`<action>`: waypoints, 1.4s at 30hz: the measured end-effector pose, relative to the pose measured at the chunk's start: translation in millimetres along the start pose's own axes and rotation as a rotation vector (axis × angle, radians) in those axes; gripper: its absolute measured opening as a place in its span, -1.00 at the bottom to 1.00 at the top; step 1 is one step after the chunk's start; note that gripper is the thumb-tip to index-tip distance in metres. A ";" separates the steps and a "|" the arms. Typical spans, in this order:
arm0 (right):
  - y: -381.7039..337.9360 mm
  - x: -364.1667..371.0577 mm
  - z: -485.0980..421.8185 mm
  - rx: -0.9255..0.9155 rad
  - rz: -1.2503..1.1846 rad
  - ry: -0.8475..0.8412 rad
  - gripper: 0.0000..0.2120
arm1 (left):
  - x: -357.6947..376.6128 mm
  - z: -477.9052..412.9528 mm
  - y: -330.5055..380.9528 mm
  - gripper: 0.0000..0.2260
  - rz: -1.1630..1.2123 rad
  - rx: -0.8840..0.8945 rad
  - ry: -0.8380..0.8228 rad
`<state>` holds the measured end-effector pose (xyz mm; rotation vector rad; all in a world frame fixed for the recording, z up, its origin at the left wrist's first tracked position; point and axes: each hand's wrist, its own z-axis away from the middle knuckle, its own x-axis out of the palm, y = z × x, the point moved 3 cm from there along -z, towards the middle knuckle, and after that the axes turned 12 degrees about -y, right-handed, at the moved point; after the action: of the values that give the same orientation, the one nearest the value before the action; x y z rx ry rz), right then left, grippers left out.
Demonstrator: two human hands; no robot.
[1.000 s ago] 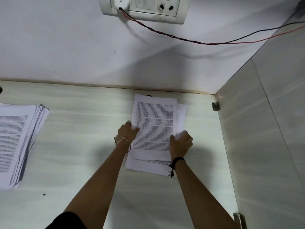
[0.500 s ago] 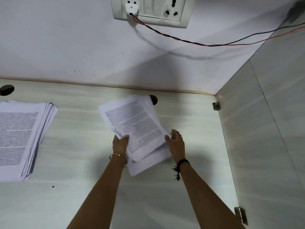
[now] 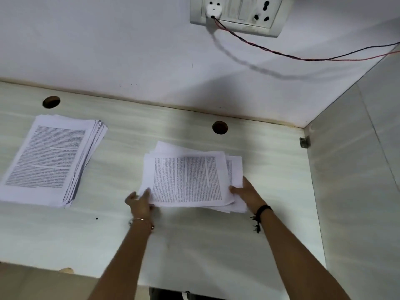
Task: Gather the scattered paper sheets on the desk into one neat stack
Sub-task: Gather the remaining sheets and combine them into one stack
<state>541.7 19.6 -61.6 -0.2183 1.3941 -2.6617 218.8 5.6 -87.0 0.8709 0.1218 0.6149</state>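
On the worktop [image 3: 194, 245], the left hand [image 3: 139, 203] pinches the near left corner of a loose bundle of sheets [image 3: 188, 178]. The right hand [image 3: 249, 194] grips its right edge, thumb on top. The bundle's edges are uneven. Farther left, well apart, lies a larger pile [image 3: 49, 156], slightly fanned. Merging and squaring likely remain.
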 end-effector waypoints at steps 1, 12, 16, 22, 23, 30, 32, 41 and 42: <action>0.4 -4.3 4.6 0.017 -0.019 -0.038 -0.50 | -8.9 -7.5 9.9 -0.73 -0.133 0.003 -0.026; -4.9 32.4 -2.5 0.162 0.154 -0.050 -0.68 | 8.4 -16.7 42.1 -0.31 -1.300 -0.036 -0.304; 9.1 39.1 -8.8 0.098 -0.039 0.268 -0.73 | 5.4 -3.9 40.2 -0.36 -0.309 -0.061 -0.273; 10.1 115.3 -2.9 0.127 -0.191 -0.223 -0.70 | 17.3 24.7 1.6 -0.81 -0.218 -0.035 -0.422; 10.2 114.6 -4.3 0.099 -0.188 -0.191 -0.66 | 12.9 21.2 -1.1 -0.75 -0.242 -0.035 -0.364; -7.4 64.0 -19.2 0.069 0.479 0.213 -0.74 | -12.8 6.4 2.6 -0.56 -0.568 -0.134 -0.238; -14.5 72.3 -19.1 0.156 0.937 0.025 -0.63 | -4.7 17.5 4.8 -0.53 -0.510 -0.138 -0.217; -20.9 72.7 -21.5 0.244 0.746 0.037 -0.46 | -12.3 25.4 1.9 -0.68 -0.668 -0.112 -0.436; -21.3 70.9 -24.1 0.219 0.576 0.080 -0.55 | -15.1 29.1 2.1 -0.75 -0.663 -0.132 -0.511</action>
<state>466.6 38.3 -52.7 0.2753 0.9760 -2.3186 215.3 -21.5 -68.7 0.7751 -0.0933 -0.2233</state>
